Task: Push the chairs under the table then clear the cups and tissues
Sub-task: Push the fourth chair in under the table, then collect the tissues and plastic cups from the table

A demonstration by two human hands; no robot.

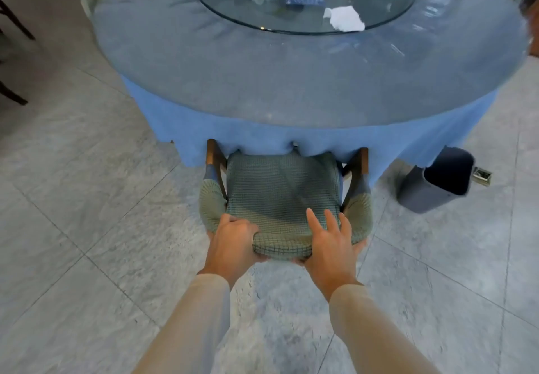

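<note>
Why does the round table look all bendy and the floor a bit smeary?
Head view: the wide-angle lens bows the table and floor lines. Blur smears the tiles and sleeves near the bottom edge. The glass turntable shows pale glare, so the cups at the top are hard to make out; the chair looks sharper.

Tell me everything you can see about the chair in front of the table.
The chair has dark wooden arms and a fitted green checked cover over the seat, back and arm pads. It stands upright on the tiled floor, facing the table, its front touching the blue tablecloth. The left hand grips the top of the back; the right hand rests there with fingers spread over it.
</note>
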